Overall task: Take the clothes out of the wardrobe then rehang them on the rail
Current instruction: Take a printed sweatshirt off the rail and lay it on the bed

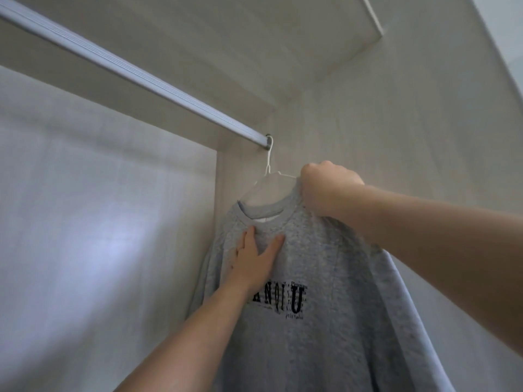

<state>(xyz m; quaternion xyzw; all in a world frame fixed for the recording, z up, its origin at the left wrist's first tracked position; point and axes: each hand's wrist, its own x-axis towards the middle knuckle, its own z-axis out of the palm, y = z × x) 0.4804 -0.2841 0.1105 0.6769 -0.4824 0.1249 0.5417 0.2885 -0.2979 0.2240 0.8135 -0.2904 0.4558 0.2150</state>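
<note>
A grey sweatshirt (325, 278) with black lettering on its chest hangs on a white wire hanger (268, 168). The hanger's hook sits over the right end of the silver rail (135, 72), close to the wardrobe's side wall. My right hand (325, 188) grips the sweatshirt's shoulder by the collar, fingers curled round the fabric and the hanger arm beneath. My left hand (254, 256) lies flat on the sweatshirt's chest just below the neckline, fingers straight and spread.
The wardrobe's pale back panel (99, 222) fills the left. The side wall (396, 123) stands right behind the sweatshirt. A shelf underside (254, 38) runs above the rail. No other clothes show on the rail.
</note>
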